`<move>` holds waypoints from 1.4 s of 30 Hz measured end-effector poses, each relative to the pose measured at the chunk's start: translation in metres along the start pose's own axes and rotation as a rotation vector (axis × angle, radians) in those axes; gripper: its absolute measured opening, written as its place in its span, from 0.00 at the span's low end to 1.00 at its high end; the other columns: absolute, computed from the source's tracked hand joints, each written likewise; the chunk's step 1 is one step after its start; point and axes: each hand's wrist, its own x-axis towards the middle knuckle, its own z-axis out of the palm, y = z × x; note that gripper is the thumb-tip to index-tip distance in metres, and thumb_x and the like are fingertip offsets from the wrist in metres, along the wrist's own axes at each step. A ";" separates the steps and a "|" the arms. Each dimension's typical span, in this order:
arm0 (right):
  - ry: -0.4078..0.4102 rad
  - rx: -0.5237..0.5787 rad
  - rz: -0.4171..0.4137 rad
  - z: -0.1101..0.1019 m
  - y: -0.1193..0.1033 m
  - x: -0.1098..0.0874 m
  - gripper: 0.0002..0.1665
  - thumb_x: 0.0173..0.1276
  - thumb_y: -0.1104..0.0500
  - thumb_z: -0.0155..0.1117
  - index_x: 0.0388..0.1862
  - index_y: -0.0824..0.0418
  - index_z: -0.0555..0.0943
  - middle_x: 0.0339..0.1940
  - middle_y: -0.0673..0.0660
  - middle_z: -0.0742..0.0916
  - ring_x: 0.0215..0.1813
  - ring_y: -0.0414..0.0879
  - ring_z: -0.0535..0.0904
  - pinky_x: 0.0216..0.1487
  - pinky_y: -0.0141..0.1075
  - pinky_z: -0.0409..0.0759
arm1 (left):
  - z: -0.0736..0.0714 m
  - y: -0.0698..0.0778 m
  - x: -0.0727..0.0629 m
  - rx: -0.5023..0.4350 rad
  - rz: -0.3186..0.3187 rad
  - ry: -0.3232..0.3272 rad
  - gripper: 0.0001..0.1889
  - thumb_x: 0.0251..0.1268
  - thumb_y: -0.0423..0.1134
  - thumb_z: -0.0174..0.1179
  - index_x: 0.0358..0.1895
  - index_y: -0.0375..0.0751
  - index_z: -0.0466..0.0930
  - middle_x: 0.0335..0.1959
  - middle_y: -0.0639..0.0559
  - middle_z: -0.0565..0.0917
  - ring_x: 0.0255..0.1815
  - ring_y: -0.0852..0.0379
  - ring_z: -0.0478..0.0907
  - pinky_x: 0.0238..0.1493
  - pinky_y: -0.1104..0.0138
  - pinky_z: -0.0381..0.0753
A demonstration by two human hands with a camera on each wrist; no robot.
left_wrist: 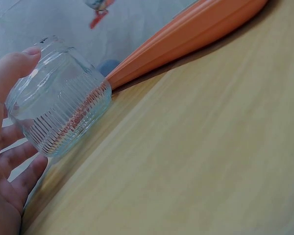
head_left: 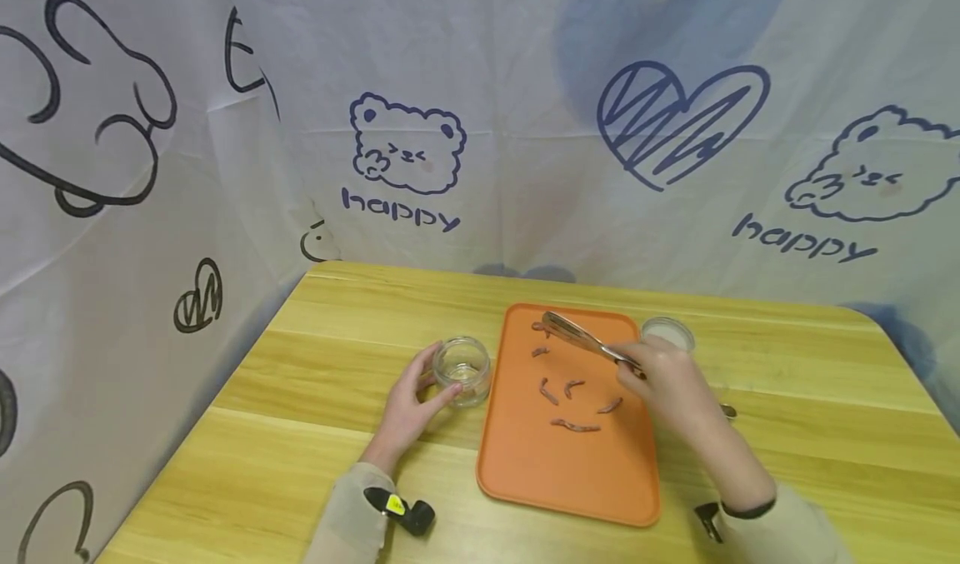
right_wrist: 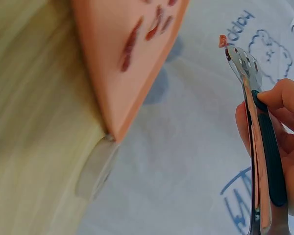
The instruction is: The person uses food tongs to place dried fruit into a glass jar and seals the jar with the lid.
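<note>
The right hand (head_left: 667, 381) reaches in from the right side of the table (head_left: 300, 431), its forearm slanting up and leftward over the edge of an orange tray (head_left: 562, 476). Its thumb and fingers are wrapped about the handles of metal tongs (head_left: 577, 334) — in the right wrist view the thumb presses the dark green grip (right_wrist: 270, 161) — and the tongs point away from the palm toward the tray's far left corner. At their tips hangs a small reddish meat piece (right_wrist: 223, 41), lifted clear of the tray; how much of it lies between the tips is too small to tell.

The left hand (head_left: 412, 401) comes up from the lower left, curved around a clear glass jar (head_left: 462, 372): the thumb lies along the near side, the other fingers reach round the left side, a little apart from one another. The jar is upright and open-topped, standing on the table just beside the tray's left edge, its lower wall ribbed.

Several thin meat strips (head_left: 576, 425) are scattered over the upper and middle part of the tray, to the left of the right hand and beyond the jar's right side. A round clear lid (head_left: 667, 331) rests near the tray's far right corner, partly behind the right hand. Behind the table hangs a white cloth (head_left: 525, 131) with bear and heart drawings.
</note>
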 end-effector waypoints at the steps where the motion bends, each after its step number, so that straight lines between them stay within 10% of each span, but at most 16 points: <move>1: 0.003 0.004 -0.013 0.000 -0.003 0.001 0.11 0.58 0.70 0.62 0.39 0.65 0.86 0.29 0.54 0.82 0.27 0.41 0.70 0.21 0.30 0.71 | 0.000 0.004 -0.001 0.003 0.004 -0.002 0.36 0.60 0.43 0.67 0.70 0.48 0.62 0.66 0.43 0.69 0.62 0.41 0.70 0.63 0.53 0.70; 20: 0.084 -0.028 -0.263 0.026 -0.047 0.018 0.13 0.51 0.71 0.70 0.37 0.62 0.87 0.25 0.51 0.80 0.27 0.42 0.73 0.23 0.30 0.75 | -0.005 0.035 -0.008 -0.015 0.003 -0.030 0.36 0.61 0.38 0.66 0.71 0.37 0.61 0.67 0.36 0.67 0.65 0.38 0.66 0.65 0.51 0.68; 29: 0.038 -0.045 -0.289 0.034 -0.060 0.025 0.14 0.52 0.68 0.70 0.40 0.62 0.86 0.30 0.53 0.84 0.30 0.42 0.76 0.24 0.29 0.76 | -0.001 0.001 0.001 -0.010 0.011 -0.007 0.36 0.59 0.41 0.67 0.71 0.46 0.62 0.66 0.41 0.69 0.64 0.42 0.68 0.64 0.53 0.69; 42: 0.017 -0.041 -0.325 0.045 -0.066 0.026 0.12 0.51 0.68 0.71 0.37 0.60 0.87 0.36 0.55 0.85 0.37 0.47 0.81 0.29 0.32 0.81 | 0.000 -0.004 0.001 0.004 0.043 0.007 0.36 0.59 0.44 0.68 0.70 0.50 0.63 0.64 0.46 0.71 0.62 0.49 0.70 0.63 0.58 0.71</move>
